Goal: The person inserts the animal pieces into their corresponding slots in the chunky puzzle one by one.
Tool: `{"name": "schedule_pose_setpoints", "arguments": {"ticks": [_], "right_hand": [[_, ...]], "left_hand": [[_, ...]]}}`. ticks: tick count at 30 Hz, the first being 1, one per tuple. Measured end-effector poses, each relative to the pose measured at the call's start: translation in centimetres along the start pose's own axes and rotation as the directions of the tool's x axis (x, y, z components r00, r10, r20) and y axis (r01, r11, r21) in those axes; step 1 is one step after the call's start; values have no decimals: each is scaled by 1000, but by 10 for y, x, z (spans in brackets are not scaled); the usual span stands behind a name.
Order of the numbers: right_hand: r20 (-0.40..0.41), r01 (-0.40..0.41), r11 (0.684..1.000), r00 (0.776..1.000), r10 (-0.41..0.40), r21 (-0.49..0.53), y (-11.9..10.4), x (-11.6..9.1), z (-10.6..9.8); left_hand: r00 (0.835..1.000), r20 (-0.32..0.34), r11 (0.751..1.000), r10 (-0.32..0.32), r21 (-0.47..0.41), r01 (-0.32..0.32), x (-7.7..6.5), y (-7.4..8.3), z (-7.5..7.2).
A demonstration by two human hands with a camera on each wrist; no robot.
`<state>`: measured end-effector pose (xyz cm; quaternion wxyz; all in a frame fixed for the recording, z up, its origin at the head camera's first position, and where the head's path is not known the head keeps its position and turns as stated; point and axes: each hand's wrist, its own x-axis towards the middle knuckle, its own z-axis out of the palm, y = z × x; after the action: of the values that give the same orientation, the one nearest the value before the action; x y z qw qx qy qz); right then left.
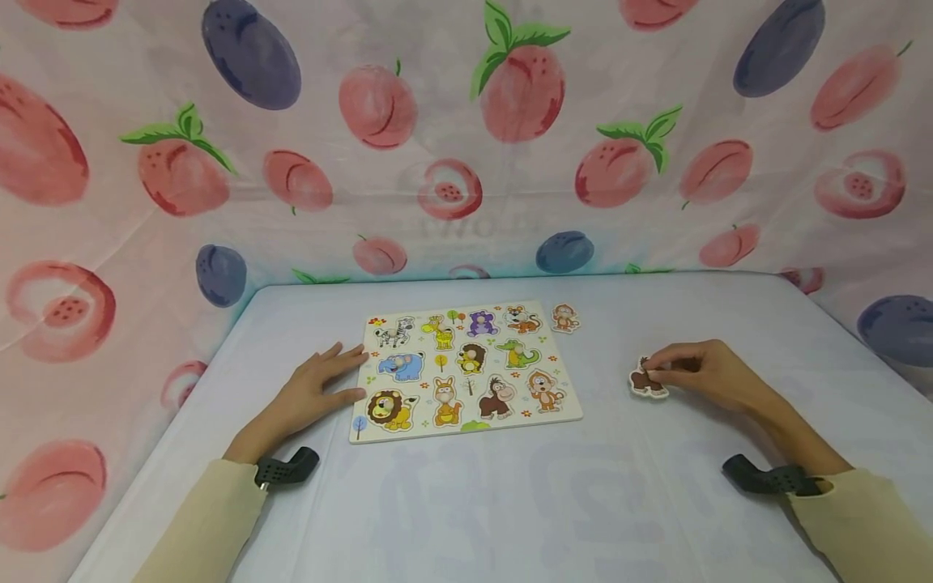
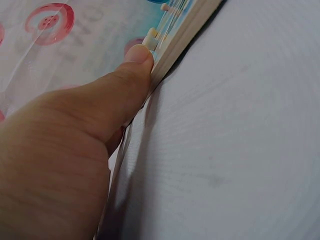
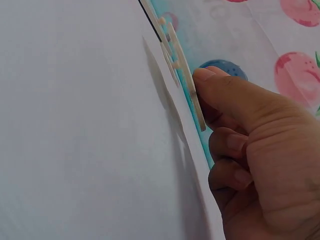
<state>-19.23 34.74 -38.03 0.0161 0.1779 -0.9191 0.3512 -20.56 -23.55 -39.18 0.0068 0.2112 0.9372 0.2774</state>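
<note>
A wooden animal puzzle board [image 1: 466,427] lies on the table, with zebra, giraffe, elephant, lion and other animals on it. My left hand [image 1: 309,393] rests at the board's left edge, fingers spread and fairly straight; in the left wrist view the thumb [image 2: 120,82] touches that edge. To the right of the board, my right hand [image 1: 707,374] pinches a brown gorilla puzzle piece [image 1: 647,385] between thumb and fingers. The right wrist view shows this piece [image 3: 186,75] edge-on, raised off the cloth. A monkey puzzle piece [image 1: 564,318] lies beside the board's upper right corner.
A white cloth covers the table [image 1: 466,510]. Behind and at the sides hangs a fruit-patterned curtain [image 1: 510,194]. Dark wrist devices [image 1: 287,468] are strapped at both sleeves.
</note>
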Motion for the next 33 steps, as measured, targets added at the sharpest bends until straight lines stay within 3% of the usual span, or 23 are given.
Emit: {"name": "schedule_pose_setpoints", "arguments": {"ticks": [7,12,25,33], "right_hand": [[13,4,999,1000,-5,34,-5,4,3],[33,6,999,999,-8,48,-10,9,3],[75,52,995,996,-58,81,-35,32,10],[103,60,988,992,-75,143,-49,46,19]], "left_hand": [[1000,5,1000,1,-2,-1,0,-1,0],[999,15,999,-32,-17,33,-1,-1,3],[1000,14,1000,-16,1,16,0,1,2],[999,17,999,-39,-3,39,0,-1,2]]}}
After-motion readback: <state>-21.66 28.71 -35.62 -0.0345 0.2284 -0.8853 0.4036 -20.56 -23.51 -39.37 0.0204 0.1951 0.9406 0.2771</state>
